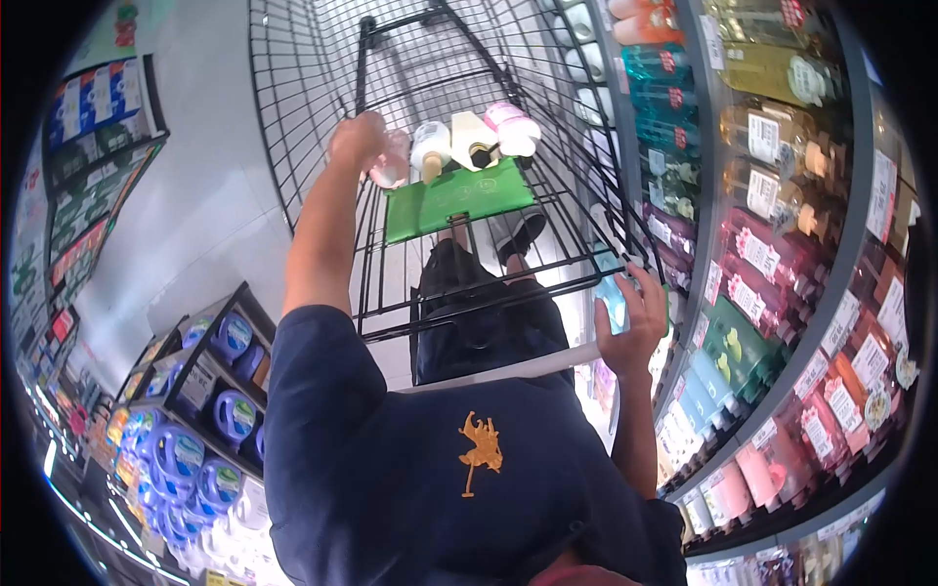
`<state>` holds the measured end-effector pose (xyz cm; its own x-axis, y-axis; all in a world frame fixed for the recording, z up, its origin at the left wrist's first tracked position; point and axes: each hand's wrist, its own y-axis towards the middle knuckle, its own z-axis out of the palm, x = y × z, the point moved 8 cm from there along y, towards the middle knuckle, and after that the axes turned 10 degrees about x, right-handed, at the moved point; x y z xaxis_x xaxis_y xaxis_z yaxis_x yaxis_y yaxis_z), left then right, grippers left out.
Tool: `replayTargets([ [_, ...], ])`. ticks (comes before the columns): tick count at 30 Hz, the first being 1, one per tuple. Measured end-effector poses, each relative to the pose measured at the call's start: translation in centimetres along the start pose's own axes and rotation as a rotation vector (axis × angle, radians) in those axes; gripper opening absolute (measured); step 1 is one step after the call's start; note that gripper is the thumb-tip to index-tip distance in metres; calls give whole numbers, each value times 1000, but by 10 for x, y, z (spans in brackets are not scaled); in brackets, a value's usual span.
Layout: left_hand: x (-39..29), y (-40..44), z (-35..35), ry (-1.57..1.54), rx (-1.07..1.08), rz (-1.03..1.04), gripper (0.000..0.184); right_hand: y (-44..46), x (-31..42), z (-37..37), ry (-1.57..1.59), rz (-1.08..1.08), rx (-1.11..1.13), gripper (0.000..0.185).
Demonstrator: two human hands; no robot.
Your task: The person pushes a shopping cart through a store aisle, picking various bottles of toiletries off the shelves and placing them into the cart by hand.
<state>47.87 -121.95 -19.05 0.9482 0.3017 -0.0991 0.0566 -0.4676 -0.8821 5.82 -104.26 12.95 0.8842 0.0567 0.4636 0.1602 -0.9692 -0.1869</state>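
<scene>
My left hand (359,140) reaches into the wire shopping cart (293,200), its fingers closed around a clear pink bottle (393,161). Beside that bottle lie a white bottle (431,146), a cream bottle (473,134) with a dark cap, and a pink-and-white bottle (513,128). They rest just beyond the green flap (459,200). At the cart's right side, near its handle (498,366), my right hand (637,317) is wrapped about a light blue bottle (610,291). Part of this bottle is hidden by my fingers.
To the right, close beside the cart, runs a shelf (699,327) packed with coloured bottles. Purple detergent bottles (181,454) are stacked on a rack at the lower left. More stocked shelving (98,146) stands across the aisle floor (210,195).
</scene>
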Motion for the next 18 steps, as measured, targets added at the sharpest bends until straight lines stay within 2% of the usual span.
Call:
replayTargets([
  [2, 21, 29, 17, 13, 29, -79, 38, 1, 1, -3, 1, -24, -32, 44],
  [4, 3, 15, 11, 240, -70, 39, 38, 4, 3, -6, -34, -2, -12, 39],
  [5, 0, 1, 6, 217, -27, 29, 39, 4, 5, -9, -13, -10, -47, 37],
  [7, -7, -16, 0, 238, -133, 90, 38, 2, 5, -14, -2, -50, -138, 34],
  [8, -5, -7, 7, 320, -98, 127, 40, 1, 4, -18, 27, -49, -174, 32],
  [9, 0, -2, 9, 334, -189, 175, 45, 0, 3, -22, 56, -57, -204, 32],
  [10, -13, -22, 1, 318, -310, 257, 51, -4, 1, -20, 50, -45, -253, 35],
  [12, -19, -37, -5, 94, -296, 293, 56, -8, 2, -18, 29, -75, -322, 36],
  [14, -53, -98, -18, 55, -371, 460, 57, -4, 2, -13, -6, -51, -330, 31],
  [18, -149, -268, -20, -271, -243, 857, 48, 7, 2, -10, 93, -47, -287, 27],
])
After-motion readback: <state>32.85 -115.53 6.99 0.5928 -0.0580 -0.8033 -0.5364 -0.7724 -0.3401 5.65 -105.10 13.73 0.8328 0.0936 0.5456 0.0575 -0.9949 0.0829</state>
